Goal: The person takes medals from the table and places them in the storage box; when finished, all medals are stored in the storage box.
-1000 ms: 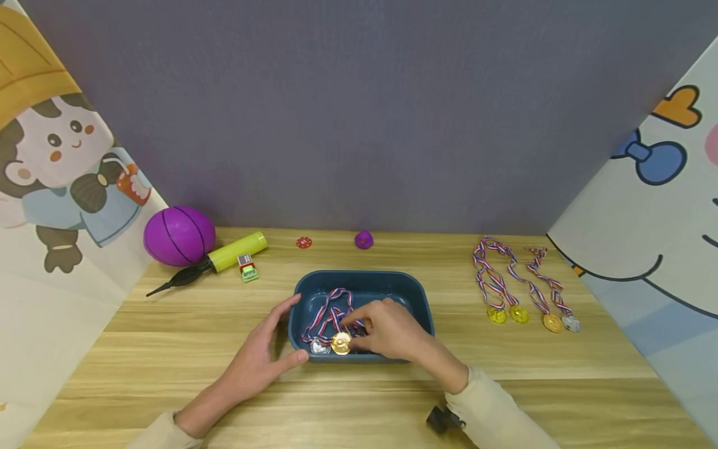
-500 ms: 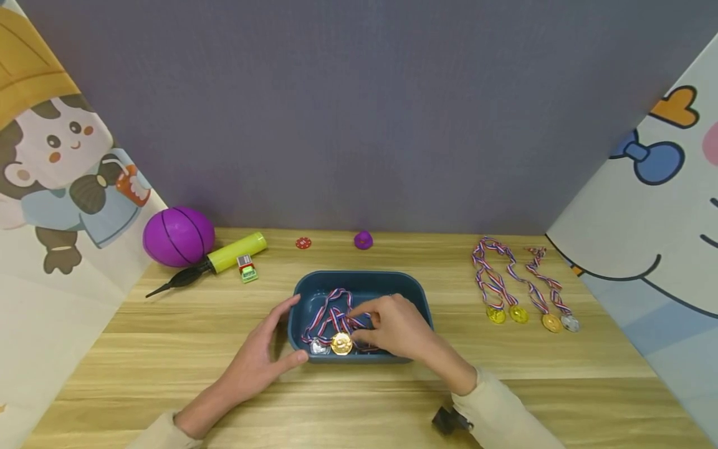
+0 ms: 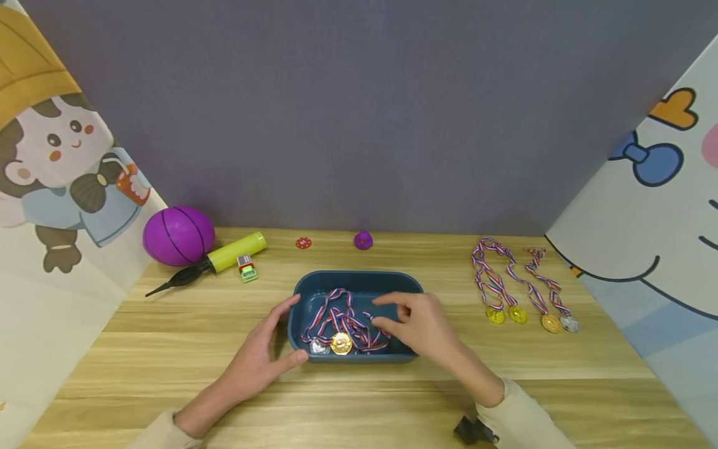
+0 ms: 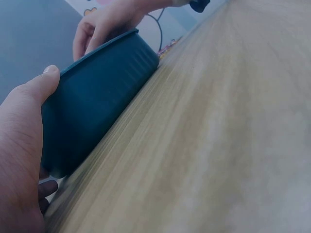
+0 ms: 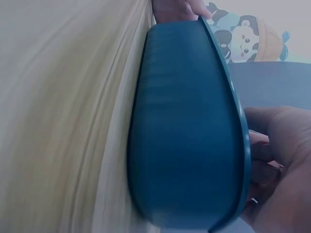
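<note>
A dark teal plastic bin [image 3: 359,360] stands on the table. My left hand [image 3: 255,358] holds its left end, thumb at the front rim and fingers along the left side. Inside lie a gold medal [image 3: 341,343], a silver medal [image 3: 320,347] and striped ribbons [image 3: 336,318] in red, white and blue, looped loosely. My right hand [image 3: 423,324] hovers over the bin's right part, index finger and thumb spread apart with nothing between them. Its thumb tip is close to a ribbon end. In the right wrist view, the bin wall [image 5: 187,121] hides part of this hand.
Medals on ribbons lie at right: two yellow medals [image 3: 518,315], an orange-gold medal [image 3: 551,323] and a silver medal [image 3: 569,323]. At left are a purple ball [image 3: 178,236], a yellow hand pump [image 3: 235,252] and a small red-green item [image 3: 247,268]. A poker chip [image 3: 303,242] and purple piece [image 3: 363,240] lie behind.
My right hand has drawn back to the right from the gold medal and ribbons, its thumb and index finger spreading apart. More ribbon shows now. The left hand and the bin have stayed put.
</note>
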A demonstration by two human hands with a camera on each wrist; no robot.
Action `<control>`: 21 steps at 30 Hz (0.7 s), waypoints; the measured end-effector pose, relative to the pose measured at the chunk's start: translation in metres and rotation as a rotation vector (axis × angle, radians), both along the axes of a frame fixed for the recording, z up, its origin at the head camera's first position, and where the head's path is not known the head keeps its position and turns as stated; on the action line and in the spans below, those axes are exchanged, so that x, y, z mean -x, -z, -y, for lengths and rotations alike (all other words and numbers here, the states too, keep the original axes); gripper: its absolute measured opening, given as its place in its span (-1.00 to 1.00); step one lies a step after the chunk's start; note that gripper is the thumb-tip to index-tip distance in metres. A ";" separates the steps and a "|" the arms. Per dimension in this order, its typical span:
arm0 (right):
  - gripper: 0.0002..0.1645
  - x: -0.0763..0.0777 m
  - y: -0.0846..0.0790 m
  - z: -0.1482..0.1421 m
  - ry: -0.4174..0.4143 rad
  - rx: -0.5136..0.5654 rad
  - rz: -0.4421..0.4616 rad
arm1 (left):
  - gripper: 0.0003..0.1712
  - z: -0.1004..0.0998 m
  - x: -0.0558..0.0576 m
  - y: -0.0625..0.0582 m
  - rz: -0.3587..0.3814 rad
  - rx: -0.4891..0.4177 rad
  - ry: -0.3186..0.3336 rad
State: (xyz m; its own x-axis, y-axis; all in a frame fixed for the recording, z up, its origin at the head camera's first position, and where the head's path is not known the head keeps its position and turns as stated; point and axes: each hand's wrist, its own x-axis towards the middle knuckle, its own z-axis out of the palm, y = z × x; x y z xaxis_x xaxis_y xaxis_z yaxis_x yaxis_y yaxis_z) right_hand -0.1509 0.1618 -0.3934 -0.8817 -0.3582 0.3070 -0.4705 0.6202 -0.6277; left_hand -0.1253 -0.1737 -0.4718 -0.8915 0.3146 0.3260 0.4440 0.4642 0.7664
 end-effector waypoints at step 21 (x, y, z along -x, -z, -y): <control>-0.66 0.001 0.018 -0.064 0.149 0.089 -0.183 | 0.17 0.000 0.000 0.001 -0.010 -0.007 0.004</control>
State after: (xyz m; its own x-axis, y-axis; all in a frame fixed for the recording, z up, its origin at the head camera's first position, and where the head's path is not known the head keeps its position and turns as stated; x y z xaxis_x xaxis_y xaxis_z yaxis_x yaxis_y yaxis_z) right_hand -0.1517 0.2257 -0.4109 -0.8498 -0.1926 0.4907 -0.4885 0.6377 -0.5956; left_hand -0.1252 -0.1739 -0.4730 -0.8867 0.3162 0.3372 0.4539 0.4568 0.7651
